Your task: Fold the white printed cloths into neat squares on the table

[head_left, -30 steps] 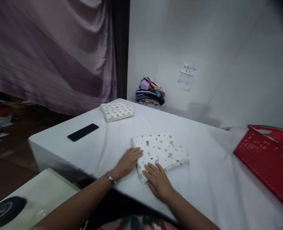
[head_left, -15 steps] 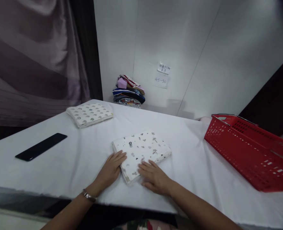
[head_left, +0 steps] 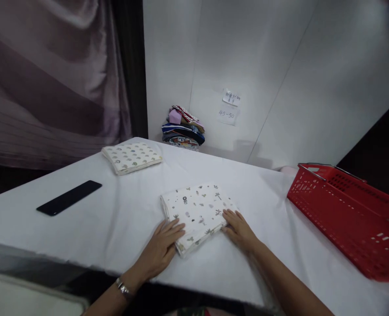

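A folded white cloth with small printed animals, palm trees and leaves lies on the table in front of me. My left hand rests at its near left edge, fingers stretched out over the fabric; a metal bracelet circles that wrist. At the right end, my right hand lays its extended fingers on the cloth's edge, with the thumb along the front side. Neither hand lifts the cloth. Farther back on the left sits a second folded cloth, white with a small repeating print.
A black flat slab lies on the left of the white-covered table. A red plastic basket with metal handles stands at the right. Behind the table, folded fabrics are stacked against the wall, near handwritten paper notes.
My right hand has slid from the cloth's near front edge to its right end. My left hand stays at the left edge. The whole view has shifted slightly.
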Action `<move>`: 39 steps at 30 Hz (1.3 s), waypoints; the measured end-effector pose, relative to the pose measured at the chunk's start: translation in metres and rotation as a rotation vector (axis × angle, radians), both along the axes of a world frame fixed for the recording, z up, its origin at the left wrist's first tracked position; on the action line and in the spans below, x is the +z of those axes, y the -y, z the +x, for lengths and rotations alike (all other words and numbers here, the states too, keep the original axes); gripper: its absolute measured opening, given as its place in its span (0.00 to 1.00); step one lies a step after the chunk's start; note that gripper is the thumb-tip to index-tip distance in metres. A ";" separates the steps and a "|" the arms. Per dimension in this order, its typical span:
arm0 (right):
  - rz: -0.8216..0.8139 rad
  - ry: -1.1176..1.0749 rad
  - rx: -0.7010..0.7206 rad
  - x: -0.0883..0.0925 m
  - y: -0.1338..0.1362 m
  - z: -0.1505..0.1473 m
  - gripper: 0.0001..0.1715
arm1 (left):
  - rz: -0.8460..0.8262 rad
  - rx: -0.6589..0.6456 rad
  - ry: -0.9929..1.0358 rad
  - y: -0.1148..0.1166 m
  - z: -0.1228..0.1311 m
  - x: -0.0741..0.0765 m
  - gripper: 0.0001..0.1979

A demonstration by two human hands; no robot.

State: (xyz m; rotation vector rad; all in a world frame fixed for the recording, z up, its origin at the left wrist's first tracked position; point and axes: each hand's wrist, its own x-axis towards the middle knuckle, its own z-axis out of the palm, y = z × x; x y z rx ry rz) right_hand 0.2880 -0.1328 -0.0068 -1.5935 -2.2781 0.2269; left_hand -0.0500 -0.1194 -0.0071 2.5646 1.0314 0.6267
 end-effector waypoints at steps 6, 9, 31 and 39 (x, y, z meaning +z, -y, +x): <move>0.038 -0.239 -0.253 0.001 -0.020 0.014 0.27 | -0.099 0.042 0.085 0.004 0.003 0.008 0.20; -0.065 -0.286 -0.412 0.001 -0.032 0.022 0.30 | -0.021 0.163 0.205 -0.007 0.005 0.008 0.17; -0.156 -0.360 -0.642 0.038 -0.111 0.044 0.34 | -0.428 0.588 0.142 -0.062 0.026 0.023 0.19; 0.044 -0.098 -0.284 0.030 -0.080 -0.033 0.27 | -0.376 0.422 0.314 -0.045 0.019 0.010 0.24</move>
